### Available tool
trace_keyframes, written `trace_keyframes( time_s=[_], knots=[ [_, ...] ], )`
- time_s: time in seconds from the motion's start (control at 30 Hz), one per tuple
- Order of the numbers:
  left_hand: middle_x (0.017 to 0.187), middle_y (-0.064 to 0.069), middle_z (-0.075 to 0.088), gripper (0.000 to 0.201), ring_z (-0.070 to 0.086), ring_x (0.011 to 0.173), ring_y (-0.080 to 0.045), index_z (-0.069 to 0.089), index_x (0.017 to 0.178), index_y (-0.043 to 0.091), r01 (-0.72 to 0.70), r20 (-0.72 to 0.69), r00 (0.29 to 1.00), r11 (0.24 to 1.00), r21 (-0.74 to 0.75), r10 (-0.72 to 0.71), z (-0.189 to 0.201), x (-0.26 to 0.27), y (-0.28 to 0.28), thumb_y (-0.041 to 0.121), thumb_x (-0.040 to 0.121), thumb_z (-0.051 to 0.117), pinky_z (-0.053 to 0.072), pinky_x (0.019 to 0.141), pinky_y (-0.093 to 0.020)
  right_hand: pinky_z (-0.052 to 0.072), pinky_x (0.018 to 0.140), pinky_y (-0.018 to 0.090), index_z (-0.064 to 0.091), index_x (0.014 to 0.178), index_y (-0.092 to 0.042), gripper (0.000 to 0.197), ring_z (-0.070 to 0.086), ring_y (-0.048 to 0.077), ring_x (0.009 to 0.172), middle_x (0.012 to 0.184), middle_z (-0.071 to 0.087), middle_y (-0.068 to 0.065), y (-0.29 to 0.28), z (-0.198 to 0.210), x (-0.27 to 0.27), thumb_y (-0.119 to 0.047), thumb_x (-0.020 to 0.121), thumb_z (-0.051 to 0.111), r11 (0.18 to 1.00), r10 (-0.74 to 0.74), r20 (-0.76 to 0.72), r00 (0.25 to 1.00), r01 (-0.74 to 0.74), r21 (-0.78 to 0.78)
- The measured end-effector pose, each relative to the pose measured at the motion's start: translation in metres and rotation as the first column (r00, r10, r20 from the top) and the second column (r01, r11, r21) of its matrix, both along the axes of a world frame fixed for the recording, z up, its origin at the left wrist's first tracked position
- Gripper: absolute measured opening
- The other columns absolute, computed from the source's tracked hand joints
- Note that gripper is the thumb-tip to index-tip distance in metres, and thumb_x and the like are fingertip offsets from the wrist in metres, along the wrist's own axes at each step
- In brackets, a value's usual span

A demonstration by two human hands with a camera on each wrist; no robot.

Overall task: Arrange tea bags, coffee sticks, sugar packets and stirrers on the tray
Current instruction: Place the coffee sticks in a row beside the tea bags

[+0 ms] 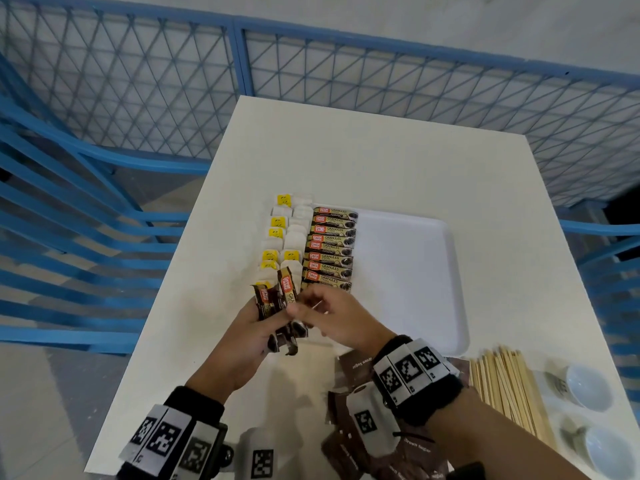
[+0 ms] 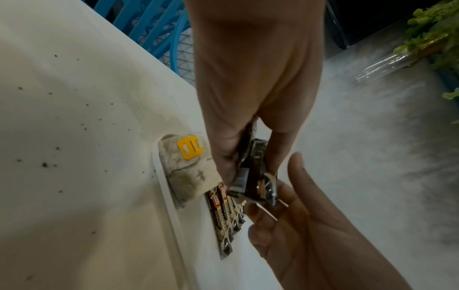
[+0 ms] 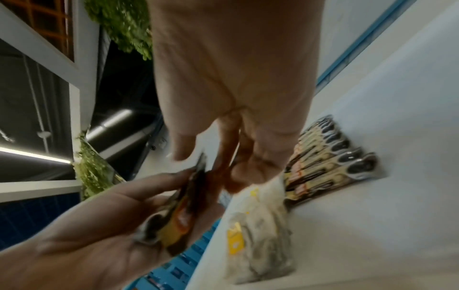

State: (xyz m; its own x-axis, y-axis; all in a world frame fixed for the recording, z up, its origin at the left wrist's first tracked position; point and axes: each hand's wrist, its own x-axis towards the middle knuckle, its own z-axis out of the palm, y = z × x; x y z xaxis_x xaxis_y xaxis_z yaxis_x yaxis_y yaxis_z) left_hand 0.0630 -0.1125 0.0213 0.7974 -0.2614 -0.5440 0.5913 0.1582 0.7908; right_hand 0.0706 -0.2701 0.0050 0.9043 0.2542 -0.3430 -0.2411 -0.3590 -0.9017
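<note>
Several coffee sticks [image 1: 277, 306] fanned in my left hand [image 1: 239, 344], fingers curled round them; my right hand [image 1: 332, 320] pinches one. Beyond, a coffee row [image 1: 329, 251] and tea bags [image 1: 284, 237] on the tray [image 1: 415, 271]. White table [image 1: 381, 161], blue fence [image 1: 138, 81] behind.

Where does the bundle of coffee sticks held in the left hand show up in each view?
Head: coffee sticks left of centre, in the left hand.
Left wrist: centre, sticks below the palm.
Right wrist: lower left, blurred.
Shared landmark: the row of coffee sticks on the tray.
</note>
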Motion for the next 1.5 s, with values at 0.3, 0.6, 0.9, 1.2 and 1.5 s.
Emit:
trace_keyframes(
  time_s=[0.3, 0.6, 0.9, 1.2, 1.5],
  knots=[
    [0.106, -0.017, 0.070, 0.030, 0.068, 0.093, -0.032, 0.053, 0.120, 0.004, -0.093, -0.059, 0.994, 0.996, 0.002, 0.093, -0.008, 0.002, 0.008, 0.003, 0.090, 0.053, 0.056, 0.069, -0.033, 0.057, 0.067, 0.025, 0.057, 0.104, -0.010, 0.017, 0.065, 0.018, 0.077, 0.095, 0.061, 0.008, -0.007, 0.001, -0.005, -0.006, 0.088, 0.061, 0.972, -0.047, -0.166, 0.985, 0.083, 0.219],
    [0.053, 0.004, 0.041, 0.005, 0.028, 0.045, -0.007, 0.061, 0.088, 0.007, -0.037, -0.042, 0.998, 0.982, 0.183, 0.046, -0.014, 0.006, 0.013, 0.004, 0.085, 0.063, 0.027, 0.040, -0.016, 0.049, 0.061, 0.015, 0.061, 0.104, -0.013, 0.019, 0.058, 0.004, 0.065, 0.078, 0.062, -0.001, -0.029, 0.000, -0.016, -0.005, 0.087, 0.061, 0.986, -0.007, -0.179, 0.984, 0.036, 0.161],
    [0.060, -0.001, 0.038, 0.006, 0.030, 0.052, -0.011, 0.062, 0.085, 0.011, -0.039, -0.059, 0.997, 0.963, 0.265, 0.057, -0.018, 0.003, 0.007, 0.008, 0.090, 0.058, 0.028, 0.047, -0.021, 0.054, 0.060, 0.019, 0.063, 0.087, -0.002, 0.009, 0.065, 0.013, 0.060, 0.069, 0.066, 0.007, -0.050, -0.016, -0.017, 0.005, 0.081, 0.063, 0.875, -0.292, -0.350, 0.890, 0.397, 0.277],
    [0.063, 0.000, 0.045, 0.005, 0.039, 0.040, -0.004, 0.056, 0.086, 0.011, -0.171, -0.212, 0.958, 0.977, 0.128, 0.195, -0.011, 0.005, 0.016, 0.012, 0.091, 0.057, 0.034, 0.036, -0.016, 0.046, 0.055, 0.016, 0.061, 0.078, -0.013, 0.013, 0.057, 0.015, 0.067, 0.072, 0.066, 0.006, -0.068, -0.040, -0.008, -0.002, 0.082, 0.066, 0.925, -0.379, -0.227, 0.897, 0.368, -0.090],
    [0.059, -0.003, 0.049, 0.023, 0.048, 0.049, -0.013, 0.060, 0.094, 0.003, -0.115, -0.234, 0.965, 0.993, 0.028, 0.118, -0.006, 0.001, 0.014, 0.006, 0.093, 0.037, 0.043, 0.044, -0.022, 0.047, 0.050, 0.013, 0.061, 0.089, 0.000, 0.012, 0.055, 0.005, 0.047, 0.063, 0.065, 0.002, -0.049, -0.048, 0.003, -0.007, 0.082, 0.069, 0.922, -0.362, -0.154, 0.919, 0.329, -0.205]
  ],
)
